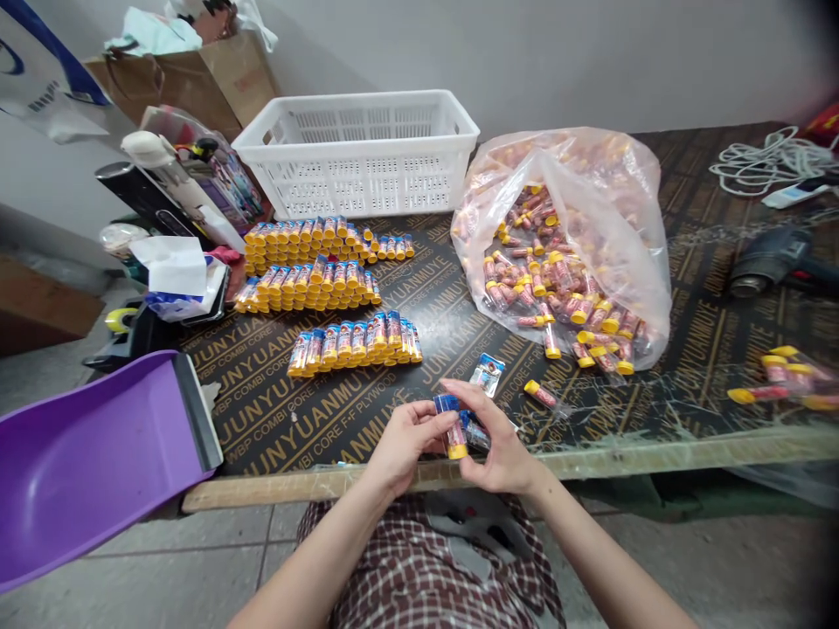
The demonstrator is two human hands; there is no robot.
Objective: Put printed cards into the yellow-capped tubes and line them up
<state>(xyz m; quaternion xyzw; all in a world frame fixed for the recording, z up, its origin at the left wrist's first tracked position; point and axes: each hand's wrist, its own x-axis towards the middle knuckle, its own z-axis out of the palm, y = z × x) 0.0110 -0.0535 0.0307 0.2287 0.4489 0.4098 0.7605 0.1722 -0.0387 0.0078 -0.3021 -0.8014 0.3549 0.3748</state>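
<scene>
Near the table's front edge, my left hand (407,441) pinches a small tube with a yellow cap and a blue printed wrapper (454,430). My right hand (502,445) curves around the tube's other side, thumb near the yellow cap and fingers by its blue top. Whether the right fingers press on the tube is hard to see. Just beyond the hands lies a flat blue-and-silver printed sleeve (488,374), and more blue wrappers are partly hidden behind the right hand. A single yellow-capped tube without a blue wrapper (540,393) lies to the right.
Blue-wrapped tubes (357,341) stand in rows at left. A plastic bag (646,262) of unwrapped tubes sits at right. A white basket (360,179) stands behind. A purple dustpan (98,454) juts out front left; a heat gun (773,258) and white cable (760,162) lie right.
</scene>
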